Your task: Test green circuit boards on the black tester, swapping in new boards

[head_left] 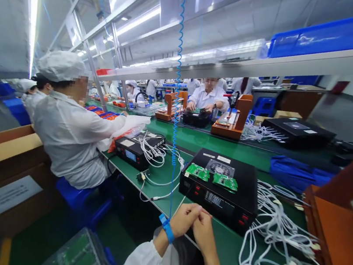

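My left hand [184, 219] wears a blue wrist strap [166, 227] with a coiled blue cord rising from it. Its fingers are curled and meet those of my right hand [204, 230], also closed, in front of the table edge. Whatever lies between the fingers, if anything, is hidden. Just beyond them stands a black box [242, 182] with a display and red buttons on its front. Two green circuit boards, a left one [197, 171] and a right one [225, 182], rest on its top beside a round fan grille. A thin pale cable [182, 202] runs down close to my left hand.
White cables [275, 236] lie tangled right of the box, near an orange-brown fixture [324, 230]. Another black tester [132, 150] with cables stands left. A co-worker [70, 134] sits there; another person [208, 97] works across the table. Packed green boards [79, 253] are low at left.
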A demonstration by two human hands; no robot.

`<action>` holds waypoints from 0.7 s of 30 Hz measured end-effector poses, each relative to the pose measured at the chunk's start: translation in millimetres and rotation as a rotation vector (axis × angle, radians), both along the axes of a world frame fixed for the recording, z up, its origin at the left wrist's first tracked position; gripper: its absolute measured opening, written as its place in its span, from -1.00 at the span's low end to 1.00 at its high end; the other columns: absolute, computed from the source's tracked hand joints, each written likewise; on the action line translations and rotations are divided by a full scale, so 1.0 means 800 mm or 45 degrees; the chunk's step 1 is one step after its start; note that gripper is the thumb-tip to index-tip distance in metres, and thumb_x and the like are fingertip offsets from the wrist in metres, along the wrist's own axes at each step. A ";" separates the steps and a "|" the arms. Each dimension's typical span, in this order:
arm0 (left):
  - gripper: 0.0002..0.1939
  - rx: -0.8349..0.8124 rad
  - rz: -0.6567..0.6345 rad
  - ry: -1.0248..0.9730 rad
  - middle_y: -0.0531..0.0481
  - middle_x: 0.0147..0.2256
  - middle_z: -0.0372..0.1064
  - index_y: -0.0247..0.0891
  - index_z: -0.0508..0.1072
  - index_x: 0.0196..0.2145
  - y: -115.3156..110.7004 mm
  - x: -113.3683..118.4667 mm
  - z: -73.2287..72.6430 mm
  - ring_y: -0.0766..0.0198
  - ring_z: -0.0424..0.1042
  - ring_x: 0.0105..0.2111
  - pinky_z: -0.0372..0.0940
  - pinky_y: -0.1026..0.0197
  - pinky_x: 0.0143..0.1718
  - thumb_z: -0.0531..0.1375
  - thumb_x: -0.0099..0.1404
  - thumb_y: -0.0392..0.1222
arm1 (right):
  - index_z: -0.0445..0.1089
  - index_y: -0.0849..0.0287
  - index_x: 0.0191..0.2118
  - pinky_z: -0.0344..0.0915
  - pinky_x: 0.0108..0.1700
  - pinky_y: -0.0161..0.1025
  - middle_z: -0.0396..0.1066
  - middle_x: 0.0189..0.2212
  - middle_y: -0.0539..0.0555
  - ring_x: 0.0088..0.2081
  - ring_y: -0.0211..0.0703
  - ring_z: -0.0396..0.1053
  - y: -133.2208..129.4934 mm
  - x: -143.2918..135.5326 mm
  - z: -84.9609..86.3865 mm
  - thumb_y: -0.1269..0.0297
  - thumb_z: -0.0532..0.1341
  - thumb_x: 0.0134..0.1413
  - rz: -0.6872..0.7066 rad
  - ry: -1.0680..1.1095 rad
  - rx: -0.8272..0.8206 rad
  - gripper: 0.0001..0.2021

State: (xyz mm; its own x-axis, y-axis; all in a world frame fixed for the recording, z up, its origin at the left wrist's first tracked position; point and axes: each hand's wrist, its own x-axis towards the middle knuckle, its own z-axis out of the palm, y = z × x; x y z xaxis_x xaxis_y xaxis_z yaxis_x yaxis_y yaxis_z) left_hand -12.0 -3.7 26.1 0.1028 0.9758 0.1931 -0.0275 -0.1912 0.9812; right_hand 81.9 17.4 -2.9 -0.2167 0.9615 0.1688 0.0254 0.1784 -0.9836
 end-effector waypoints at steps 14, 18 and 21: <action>-0.46 -0.001 0.016 0.036 -0.19 -0.23 0.61 -0.38 0.63 -0.17 0.001 -0.001 -0.001 0.05 0.57 -0.21 0.41 0.04 -0.04 0.08 0.39 0.16 | 0.52 0.22 -0.49 0.35 -0.27 -0.14 0.54 -0.48 0.19 -0.40 -0.01 0.43 -0.006 -0.001 0.009 -0.03 0.14 0.08 -0.001 0.011 0.032 -0.58; -0.46 -0.013 -0.004 0.021 -0.19 -0.21 0.61 -0.38 0.62 -0.16 0.001 -0.002 -0.002 0.04 0.57 -0.20 0.41 0.03 -0.02 0.08 0.39 0.17 | 0.49 0.22 -0.51 0.34 -0.29 -0.15 0.55 -0.46 0.20 -0.38 0.01 0.45 -0.009 -0.002 0.010 0.02 0.14 0.06 -0.031 0.035 0.022 -0.62; -0.46 -0.027 0.001 0.028 -0.20 -0.21 0.61 -0.37 0.62 -0.17 0.000 -0.001 0.000 0.03 0.57 -0.19 0.41 0.01 -0.01 0.08 0.38 0.17 | 0.49 0.22 -0.51 0.33 -0.29 -0.17 0.55 -0.47 0.18 -0.38 -0.01 0.45 -0.009 -0.003 0.011 0.03 0.13 0.07 -0.013 0.047 0.024 -0.63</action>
State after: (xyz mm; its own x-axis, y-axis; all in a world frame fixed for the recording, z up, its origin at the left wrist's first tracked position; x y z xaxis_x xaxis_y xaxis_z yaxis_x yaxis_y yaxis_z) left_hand -13.0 -3.8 26.2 0.1057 0.9798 0.1698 -0.0060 -0.1701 0.9854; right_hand 79.8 10.0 5.6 -0.1999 0.9603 0.1948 -0.0091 0.1970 -0.9804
